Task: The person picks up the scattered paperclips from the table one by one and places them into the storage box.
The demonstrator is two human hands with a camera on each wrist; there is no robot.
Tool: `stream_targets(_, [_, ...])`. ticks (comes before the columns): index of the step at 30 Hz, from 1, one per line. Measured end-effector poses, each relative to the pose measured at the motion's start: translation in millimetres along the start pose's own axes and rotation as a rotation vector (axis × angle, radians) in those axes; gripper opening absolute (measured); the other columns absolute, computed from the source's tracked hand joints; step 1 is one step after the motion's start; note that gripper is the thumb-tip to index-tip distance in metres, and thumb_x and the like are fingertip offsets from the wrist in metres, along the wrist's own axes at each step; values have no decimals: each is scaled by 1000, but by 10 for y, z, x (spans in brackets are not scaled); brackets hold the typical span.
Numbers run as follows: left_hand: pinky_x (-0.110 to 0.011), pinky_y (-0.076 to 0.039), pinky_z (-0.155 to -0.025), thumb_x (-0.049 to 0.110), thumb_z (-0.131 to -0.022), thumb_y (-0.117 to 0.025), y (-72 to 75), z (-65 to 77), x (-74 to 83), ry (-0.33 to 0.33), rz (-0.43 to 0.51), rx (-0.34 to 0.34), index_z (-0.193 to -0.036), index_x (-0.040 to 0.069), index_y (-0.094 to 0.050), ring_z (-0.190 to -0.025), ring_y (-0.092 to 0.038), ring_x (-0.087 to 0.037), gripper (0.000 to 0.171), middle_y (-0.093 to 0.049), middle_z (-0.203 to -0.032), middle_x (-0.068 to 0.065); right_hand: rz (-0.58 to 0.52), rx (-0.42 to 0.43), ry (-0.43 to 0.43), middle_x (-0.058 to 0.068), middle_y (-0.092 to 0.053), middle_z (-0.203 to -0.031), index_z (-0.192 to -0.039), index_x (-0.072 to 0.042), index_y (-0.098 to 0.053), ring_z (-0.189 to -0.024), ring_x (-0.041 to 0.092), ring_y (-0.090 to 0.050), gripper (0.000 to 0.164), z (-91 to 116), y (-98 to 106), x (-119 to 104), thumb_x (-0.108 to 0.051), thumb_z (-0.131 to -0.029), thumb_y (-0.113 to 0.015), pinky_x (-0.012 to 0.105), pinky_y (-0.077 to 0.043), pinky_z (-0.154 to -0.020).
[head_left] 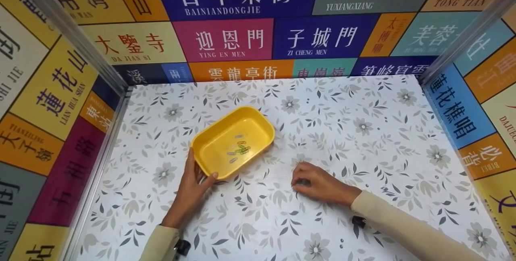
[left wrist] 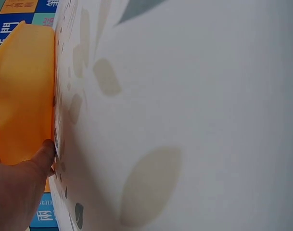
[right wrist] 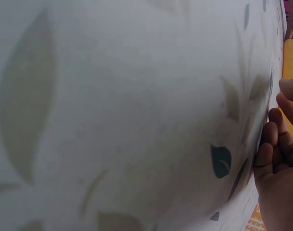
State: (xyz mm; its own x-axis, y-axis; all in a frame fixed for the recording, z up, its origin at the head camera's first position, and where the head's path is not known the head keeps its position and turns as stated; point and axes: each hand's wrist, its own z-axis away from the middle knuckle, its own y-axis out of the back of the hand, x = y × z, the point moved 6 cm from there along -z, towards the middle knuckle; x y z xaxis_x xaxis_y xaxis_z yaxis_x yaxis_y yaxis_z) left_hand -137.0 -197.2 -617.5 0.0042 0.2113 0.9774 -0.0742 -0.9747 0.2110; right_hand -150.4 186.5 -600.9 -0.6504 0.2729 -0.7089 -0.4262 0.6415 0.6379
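A yellow plastic box (head_left: 258, 111), open at the top, sits at a slant on the table. On its floor lie several small elongated pieces (head_left: 242, 149), some green, orange and pale, that look like paper clips. My left hand (head_left: 192, 190) holds the box by its near left corner, thumb on the near side and fingers along the left side. The left wrist view shows the thumb (left wrist: 46, 156) against the box wall (left wrist: 23, 96). To the right of the box, my right hand (head_left: 316, 183) rests low at the table with loosely curled fingers. Nothing shows in it in the right wrist view.
A white cloth with grey leaves and flowers covers the table (head_left: 363, 103). Upright panels with colourful Chinese place-name signs (head_left: 234, 37) stand behind the table and along both sides. Dark wrist straps (head_left: 182, 247) show at both beige sleeves (head_left: 407, 222).
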Motion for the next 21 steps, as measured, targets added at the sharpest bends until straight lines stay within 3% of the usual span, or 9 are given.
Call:
stream_targets(11, [-31,-35,-127,26,-103,-81,0,1,-3,4,8,1,-178,27,8,-167,-26,-27,116,-6,-185,-3,46,-35,98,4,-67,-112,-101,-9,-80,-103,17,-63,13,36,29,-38,2,-95,-83,25,-55,-89])
stream_targets(21, [-31,-35,-128,29,-103,-81,3,4,-9,30,2,4,-178,28,8,-167,-26,-26,117,-6,-185,-1,84,-62,87,4,-65,-111,-100,-8,-81,-104,15,-62,9,62,11,-12,1,-96,-82,23,-55,-91])
